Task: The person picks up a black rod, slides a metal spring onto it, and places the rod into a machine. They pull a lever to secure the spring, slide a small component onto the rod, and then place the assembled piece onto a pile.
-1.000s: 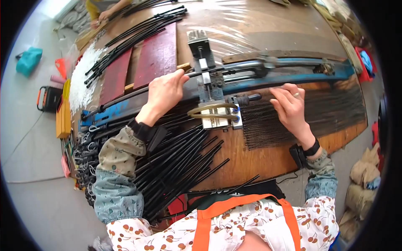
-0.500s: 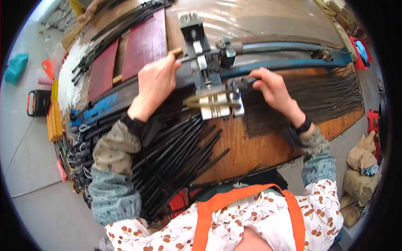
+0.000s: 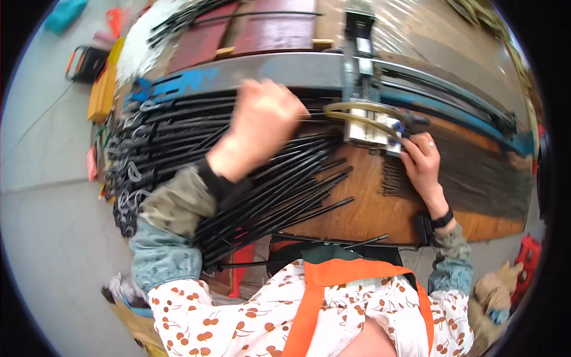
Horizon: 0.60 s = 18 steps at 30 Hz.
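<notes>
My left hand (image 3: 259, 125), smeared by motion, is closed above the black rods (image 3: 279, 178), in front of a grey and blue steel rail (image 3: 250, 71). A thin pale line runs from its fingers toward the clamping fixture (image 3: 364, 83); what they hold is hard to make out. Bent together, the fingers of my right hand (image 3: 422, 157) are at the right corner of the fixture's white block (image 3: 366, 128), just below a black fitting (image 3: 416, 123). Anything pinched there is hidden. A loop of yellowish tube (image 3: 339, 109) curves over the block.
Many thin dark wires (image 3: 476, 178) lie spread on the wooden table (image 3: 327, 217) at the right. Rods with grey loops (image 3: 134, 172) stack at the left. Dark red boards (image 3: 276, 35) lie behind the rail. A yellow box (image 3: 104, 98) and black case (image 3: 89, 64) stand far left.
The whole view has shifted and turned. My left hand has left the upper part of the fixture and come down before the rail. My right hand has moved from the black fitting to the white block's corner.
</notes>
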Tool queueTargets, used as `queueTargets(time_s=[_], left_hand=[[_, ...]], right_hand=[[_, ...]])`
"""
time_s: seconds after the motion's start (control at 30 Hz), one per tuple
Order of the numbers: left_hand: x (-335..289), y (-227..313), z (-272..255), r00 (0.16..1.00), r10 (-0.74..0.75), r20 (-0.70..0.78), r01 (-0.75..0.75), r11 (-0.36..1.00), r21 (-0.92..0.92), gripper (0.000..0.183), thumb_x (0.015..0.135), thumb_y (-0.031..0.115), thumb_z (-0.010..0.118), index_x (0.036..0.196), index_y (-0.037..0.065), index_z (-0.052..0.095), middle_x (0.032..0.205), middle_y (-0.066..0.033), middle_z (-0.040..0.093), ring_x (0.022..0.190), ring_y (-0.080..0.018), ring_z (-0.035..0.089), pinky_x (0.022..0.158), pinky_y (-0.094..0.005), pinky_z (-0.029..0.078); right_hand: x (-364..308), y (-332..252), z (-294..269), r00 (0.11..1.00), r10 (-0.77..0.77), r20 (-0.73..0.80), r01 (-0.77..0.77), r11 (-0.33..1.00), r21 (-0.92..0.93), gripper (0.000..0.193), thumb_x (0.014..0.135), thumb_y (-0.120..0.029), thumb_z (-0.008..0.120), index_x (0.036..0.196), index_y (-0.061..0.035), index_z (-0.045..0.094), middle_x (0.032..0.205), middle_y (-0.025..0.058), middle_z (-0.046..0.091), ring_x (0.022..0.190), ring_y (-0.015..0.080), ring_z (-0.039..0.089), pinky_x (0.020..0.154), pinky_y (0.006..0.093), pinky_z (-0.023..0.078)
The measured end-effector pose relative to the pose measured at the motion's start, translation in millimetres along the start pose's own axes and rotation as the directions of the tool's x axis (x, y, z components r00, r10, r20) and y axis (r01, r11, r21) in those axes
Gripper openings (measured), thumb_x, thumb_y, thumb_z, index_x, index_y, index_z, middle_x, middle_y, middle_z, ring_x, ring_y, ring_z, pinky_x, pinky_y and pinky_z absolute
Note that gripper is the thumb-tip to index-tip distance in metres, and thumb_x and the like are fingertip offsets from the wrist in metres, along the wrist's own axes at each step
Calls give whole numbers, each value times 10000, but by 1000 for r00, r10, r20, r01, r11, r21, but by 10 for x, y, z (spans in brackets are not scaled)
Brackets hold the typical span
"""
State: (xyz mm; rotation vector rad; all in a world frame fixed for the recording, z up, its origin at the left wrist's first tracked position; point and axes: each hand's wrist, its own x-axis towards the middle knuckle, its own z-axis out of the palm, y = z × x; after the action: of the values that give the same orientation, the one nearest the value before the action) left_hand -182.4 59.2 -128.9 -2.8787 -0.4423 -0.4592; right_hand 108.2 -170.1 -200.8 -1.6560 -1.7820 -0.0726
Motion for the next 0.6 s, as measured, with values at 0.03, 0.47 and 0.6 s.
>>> queueTargets(time_s=[0.03,0.47,0.6], left_hand=[[-185,233,31,994,-38,99,45,997,-71,53,781,205,661,741,171,651,782,-37,595,867,-224,572,806,-409,406],[-315,673,-136,909,62,412,161,860,-484,144,929,140,567,1050,71,530,929,-167,529,753,-374,637,599,-475,540],[-126,910,-384,925,116,362,86,863,-498,147,932,133,582,1075,110,555,829,-109,554,767,-326,661,581,-455,533]], right_hand=[[13,-11,13,999,27,20,-28,999,32,222,756,47,720,971,24,669,904,129,591,860,314,580,743,391,484],[232,-484,-232,935,98,340,-142,984,107,178,859,-215,754,946,-59,744,784,123,663,731,320,620,667,406,501],[104,-411,-191,960,116,255,-183,950,254,166,860,-278,753,917,-122,754,756,62,655,730,287,595,659,398,500]])
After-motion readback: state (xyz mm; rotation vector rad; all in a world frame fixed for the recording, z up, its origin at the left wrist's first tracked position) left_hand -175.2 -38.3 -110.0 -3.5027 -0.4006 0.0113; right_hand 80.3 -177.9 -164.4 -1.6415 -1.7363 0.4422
